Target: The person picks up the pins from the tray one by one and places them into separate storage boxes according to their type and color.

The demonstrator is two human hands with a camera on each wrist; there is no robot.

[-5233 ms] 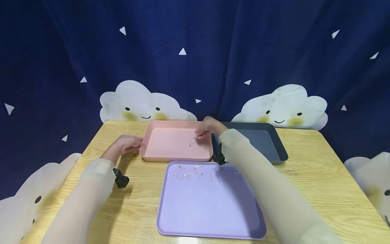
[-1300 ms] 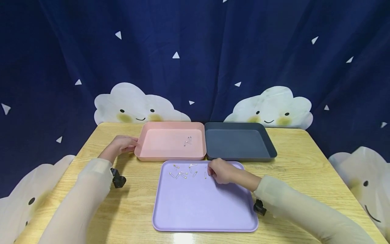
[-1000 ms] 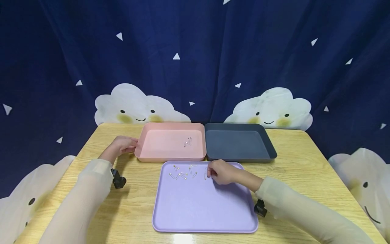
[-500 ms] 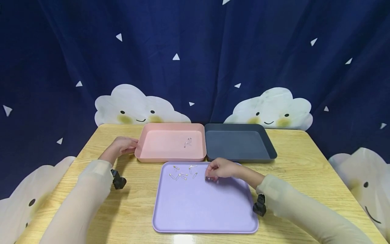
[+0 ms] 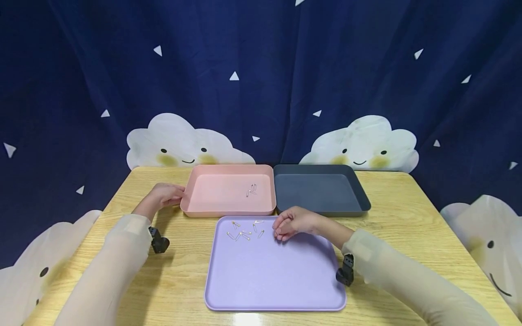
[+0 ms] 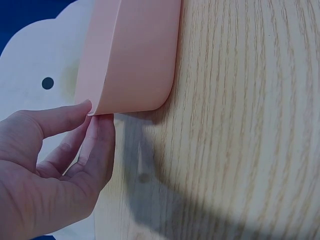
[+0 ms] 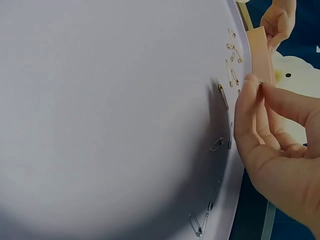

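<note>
My left hand (image 5: 165, 194) pinches the left rim of the pink tray (image 6: 140, 65), thumb on the inside and fingers against the outer wall. Several silver safety pins (image 5: 252, 190) lie inside that tray. Over the back edge of the lavender tray (image 5: 273, 280), my right hand (image 7: 280, 145) pinches with thumb and index finger. A small dark end of a safety pin (image 7: 261, 86) shows between the fingertips; the rest is hidden. Below lie gold-headed safety pins (image 7: 223, 97) and silver safety pins (image 7: 216, 145), the silver ones hidden behind the hand in the head view.
A dark grey tray (image 5: 322, 190) stands against the pink tray's right side, behind the lavender tray. All three sit on a wooden table (image 5: 408, 226). A navy curtain (image 5: 261, 81) with clouds hangs behind the table's far edge.
My right hand has gone from the pink tray to the lavender one, then turned and risen slightly with its fingertips pinched. The pink tray gained safety pins. My left hand stays at its rim.
</note>
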